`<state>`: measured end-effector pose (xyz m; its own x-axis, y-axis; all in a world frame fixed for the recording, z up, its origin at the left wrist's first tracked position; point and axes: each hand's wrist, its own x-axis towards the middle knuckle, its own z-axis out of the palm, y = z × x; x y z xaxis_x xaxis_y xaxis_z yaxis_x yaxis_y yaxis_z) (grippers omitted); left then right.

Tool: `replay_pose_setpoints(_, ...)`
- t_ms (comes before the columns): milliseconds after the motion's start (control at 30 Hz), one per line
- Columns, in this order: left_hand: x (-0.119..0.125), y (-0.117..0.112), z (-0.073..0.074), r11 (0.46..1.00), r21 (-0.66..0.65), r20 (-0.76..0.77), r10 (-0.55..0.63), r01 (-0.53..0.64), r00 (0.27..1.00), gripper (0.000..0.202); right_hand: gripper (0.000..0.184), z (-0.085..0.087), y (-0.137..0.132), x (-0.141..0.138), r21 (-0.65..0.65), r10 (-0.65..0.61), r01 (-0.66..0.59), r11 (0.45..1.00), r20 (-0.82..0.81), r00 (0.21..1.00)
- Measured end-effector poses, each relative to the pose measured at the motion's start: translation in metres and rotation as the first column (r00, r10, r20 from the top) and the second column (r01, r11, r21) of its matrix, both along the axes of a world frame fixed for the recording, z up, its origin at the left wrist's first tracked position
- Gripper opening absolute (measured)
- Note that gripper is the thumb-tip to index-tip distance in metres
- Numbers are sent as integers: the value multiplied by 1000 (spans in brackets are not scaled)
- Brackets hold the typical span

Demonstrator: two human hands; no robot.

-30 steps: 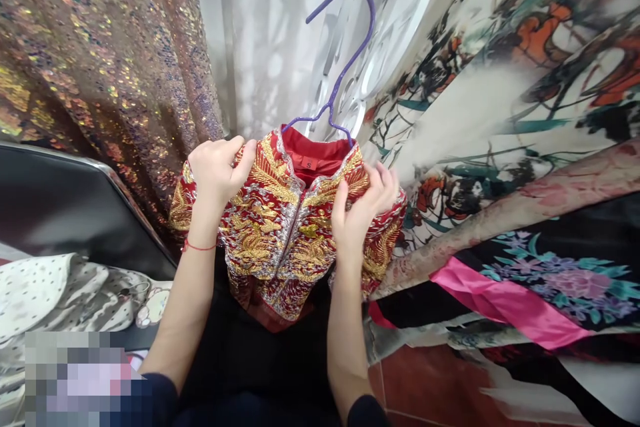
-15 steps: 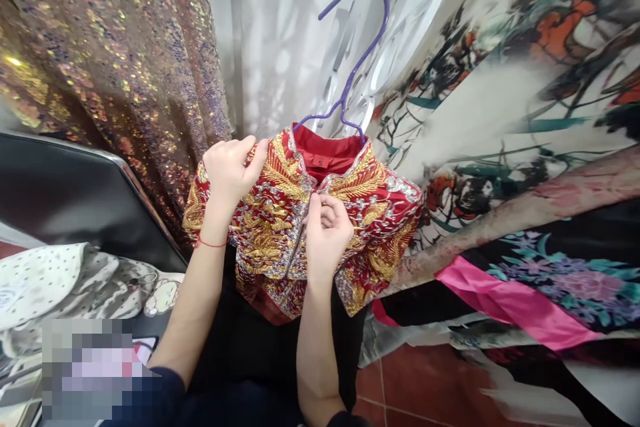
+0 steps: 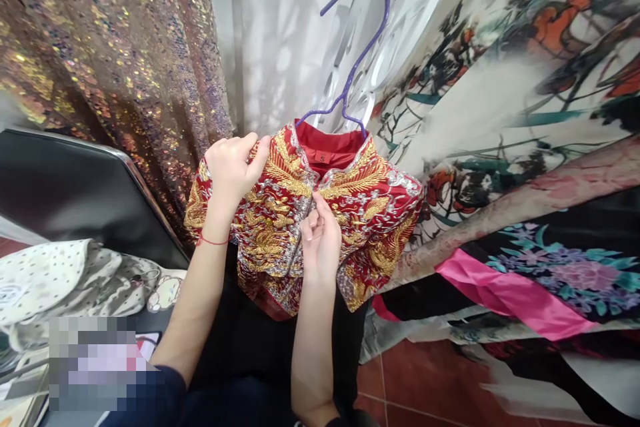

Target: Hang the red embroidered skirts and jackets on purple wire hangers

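Observation:
A red jacket with gold and silver embroidery hangs on a purple hanger. Its stand collar frames a red size label marked S. My left hand is closed over the jacket's left-side shoulder, fingers wrapped behind the cloth and thumb on top. At the top of the front opening, just below the collar, my right hand has its fingertips pinched on the jacket's edge. The other fingers of that hand are curled in. Whether a zip pull or hook lies under the fingertips is hidden.
A black chair back stands at left, with a dotted cloth bag in front of it. Sequined fabric hangs behind. On the right are a painted-pattern fabric and a bright pink ribbon.
My right hand has rolled over so its curled fingers face up, and its wrist has shifted slightly left. My left hand keeps its grip on the shoulder.

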<state>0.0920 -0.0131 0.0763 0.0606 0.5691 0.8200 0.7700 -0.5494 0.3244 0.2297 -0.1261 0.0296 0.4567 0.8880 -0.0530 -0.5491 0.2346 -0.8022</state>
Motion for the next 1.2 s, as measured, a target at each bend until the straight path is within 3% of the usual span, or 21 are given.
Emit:
replay_pose_setpoints(500,2,1,3,1000,2,7,-5,5,1000,50,31,9,11,5,37,-57,48,998,325,944)
replay_pose_setpoints(633,1,2,1,1000,-20,14,-11,11,1000,52,30,-2,8,9,44,-24,11,999,304,953)
replay_pose_setpoints(767,-1,7,-3,997,-66,28,-28,30,999,51,32,-33,4,9,-9,8,-6,1000,260,965)
replay_pose_setpoints(900,0,7,-9,995,-71,85,-60,66,995,40,38,-82,-3,9,-158,61,-16,987,288,956)
replay_pose_setpoints(1000,0,-12,-23,994,1,172,-104,106,980,26,44,-123,-11,8,-257,118,-44,965,281,952)
replay_pose_setpoints(1100,1,-48,-61,994,26,305,-110,107,946,38,47,-161,-19,5,-322,161,-70,944,267,950)
replay_pose_setpoints(1200,7,-87,-124,966,-165,389,-122,200,913,23,47,-197,-22,-1,-393,223,-108,913,258,940)
